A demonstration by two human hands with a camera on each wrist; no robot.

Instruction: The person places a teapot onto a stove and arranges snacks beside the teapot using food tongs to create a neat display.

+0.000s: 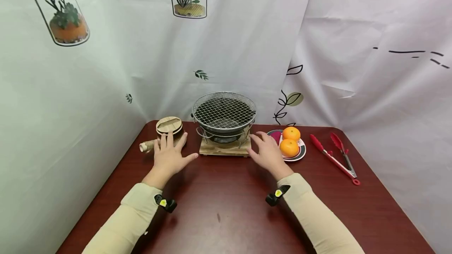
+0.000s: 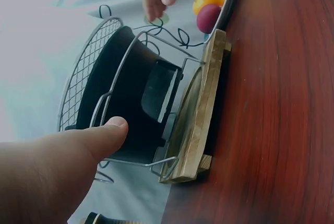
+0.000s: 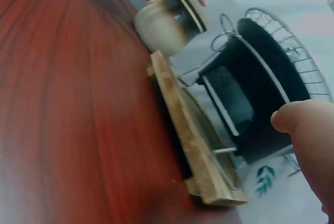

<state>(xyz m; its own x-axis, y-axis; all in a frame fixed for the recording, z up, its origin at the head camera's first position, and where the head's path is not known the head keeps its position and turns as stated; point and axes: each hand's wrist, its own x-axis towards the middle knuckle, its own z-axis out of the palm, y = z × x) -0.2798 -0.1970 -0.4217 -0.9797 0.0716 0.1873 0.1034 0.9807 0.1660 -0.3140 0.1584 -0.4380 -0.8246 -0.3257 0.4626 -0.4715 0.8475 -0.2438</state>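
Observation:
A round tabletop grill (image 1: 226,115) with a wire mesh top stands in a wire frame on a wooden base (image 1: 224,150) at the back of the table. My left hand (image 1: 169,158), fingers spread, is in front and left of it, overlapping a small lidded pot (image 1: 169,125) in the head view. On the other side my right hand (image 1: 267,154) reaches toward the grill's right, fingers slightly bent and holding nothing. Each wrist view shows a thumb near the grill's black body (image 2: 130,98). Beside the right hand lies a plate (image 1: 300,154) with two oranges (image 1: 289,147) and a purple-red item (image 1: 276,136).
Red-tipped tongs (image 1: 337,160) lie spread on the right of the dark red table (image 1: 219,199). The pot's wrapped handle (image 1: 147,146) points left. Printed white cloth (image 1: 240,50) hangs close behind and along both sides.

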